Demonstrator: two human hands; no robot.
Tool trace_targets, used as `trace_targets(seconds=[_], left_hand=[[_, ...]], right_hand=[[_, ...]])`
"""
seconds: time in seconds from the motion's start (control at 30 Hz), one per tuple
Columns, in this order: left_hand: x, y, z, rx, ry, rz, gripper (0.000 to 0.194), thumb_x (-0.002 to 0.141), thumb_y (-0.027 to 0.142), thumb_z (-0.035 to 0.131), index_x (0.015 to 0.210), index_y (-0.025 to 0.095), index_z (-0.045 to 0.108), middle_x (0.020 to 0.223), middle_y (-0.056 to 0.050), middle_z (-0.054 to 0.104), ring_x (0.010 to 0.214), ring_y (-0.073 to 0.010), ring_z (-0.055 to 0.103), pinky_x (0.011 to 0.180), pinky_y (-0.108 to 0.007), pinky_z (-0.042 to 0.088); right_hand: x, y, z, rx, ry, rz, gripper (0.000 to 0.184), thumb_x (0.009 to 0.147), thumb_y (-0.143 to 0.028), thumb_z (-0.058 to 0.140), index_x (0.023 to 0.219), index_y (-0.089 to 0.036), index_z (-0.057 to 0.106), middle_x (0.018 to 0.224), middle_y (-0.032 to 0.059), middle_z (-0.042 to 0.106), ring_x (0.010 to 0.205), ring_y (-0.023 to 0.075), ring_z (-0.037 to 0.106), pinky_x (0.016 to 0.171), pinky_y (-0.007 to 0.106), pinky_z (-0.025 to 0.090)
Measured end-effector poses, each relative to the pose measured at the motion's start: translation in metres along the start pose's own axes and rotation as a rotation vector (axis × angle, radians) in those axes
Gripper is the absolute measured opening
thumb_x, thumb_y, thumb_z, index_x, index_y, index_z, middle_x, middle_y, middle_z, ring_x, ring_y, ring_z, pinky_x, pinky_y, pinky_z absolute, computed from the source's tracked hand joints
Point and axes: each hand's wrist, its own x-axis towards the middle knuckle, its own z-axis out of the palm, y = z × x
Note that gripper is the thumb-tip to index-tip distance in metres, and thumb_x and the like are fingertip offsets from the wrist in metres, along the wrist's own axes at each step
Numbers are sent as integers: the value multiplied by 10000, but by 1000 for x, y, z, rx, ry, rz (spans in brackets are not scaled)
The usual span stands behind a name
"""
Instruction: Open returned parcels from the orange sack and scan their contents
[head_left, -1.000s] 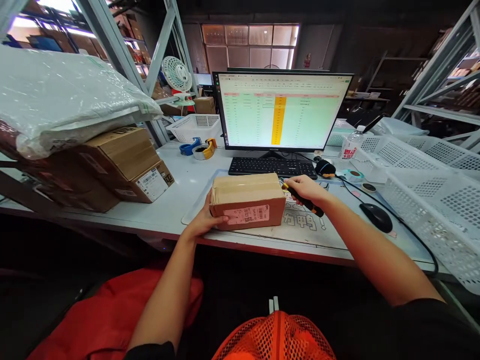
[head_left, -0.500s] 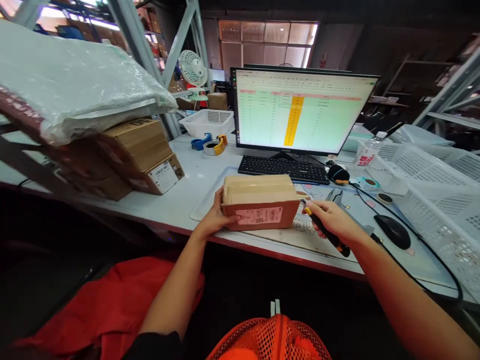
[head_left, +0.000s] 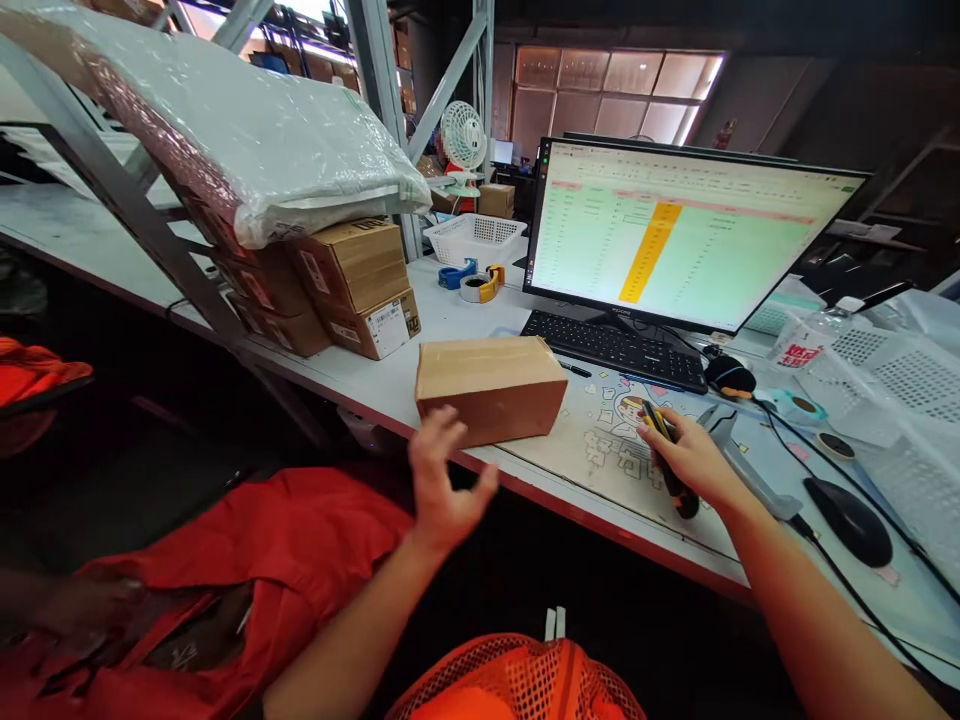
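Note:
A taped cardboard box (head_left: 491, 392) sits at the desk's front edge, a plain brown side facing me. My left hand (head_left: 448, 480) is raised just in front of its lower left corner, fingers spread and holding nothing; whether a fingertip brushes the cardboard I cannot tell. To the right of the box, my right hand (head_left: 686, 455) grips a black and yellow utility knife (head_left: 667, 465) above the printed desk mat (head_left: 600, 455). Beside that hand lies a grey handheld scanner (head_left: 757, 480) with a cable.
Behind stand a keyboard (head_left: 615, 350) and a monitor (head_left: 675, 250). Stacked boxes (head_left: 360, 270) with a plastic-wrapped parcel (head_left: 300, 150) are at left, tape dispensers (head_left: 480, 285) farther back. A mouse (head_left: 847, 520) and white baskets (head_left: 892, 430) are at right. Another person's hand (head_left: 90, 605) shows lower left.
My left hand has let go of the box and pulled back open. The box's labelled side no longer faces me. My right hand with the knife has moved away from the box. The view has swung left.

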Motion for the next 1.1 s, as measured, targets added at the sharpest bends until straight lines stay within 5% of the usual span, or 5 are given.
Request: trace_targets(seconds=[0.13,0.33,0.6,0.83,1.1], left_hand=[[50,-72,-7,-42,120,-201,1144,743,648,901,1623,261,280,1728,-199,247,1623,-377,258,1330,-568,234],[87,-136,-7,-645,-446,-572,1328,632,832,849,1663,226,274,1675,-201,404,1581,-396,360,1305,-513,327],[106,-151,-6,-661,-846,-791,1185,467,779,940,1444,172,651,1431,-180,694,1450,-476,522,1246,-599,403],[93,-158,8,-626,-828,-846,1030,446,692,979,1297,164,741,1407,-170,711,1406,-458,580,1225,-581,451],[87,-142,22,-712,-744,-698,1030,465,665,994,1298,123,723,1266,-177,772,1395,-424,594,1250,-565,416]], right_hand=[[34,-35,11,-58,-44,-182,460,921,-570,629,1176,-189,665,802,12,673,615,175,631,613,308,486],[72,-90,36,-136,-166,-280,277,956,-462,595,991,-192,647,797,5,639,603,131,550,561,257,404],[69,-97,35,-136,-234,-274,259,945,-463,582,894,-209,582,753,-16,593,570,124,533,536,250,379],[57,-91,31,-101,-236,-269,318,918,-525,584,852,-214,559,715,-25,558,580,129,513,532,254,366],[22,-86,39,-104,-118,-248,486,929,-663,549,1016,-202,677,733,15,638,579,174,559,538,303,433]])
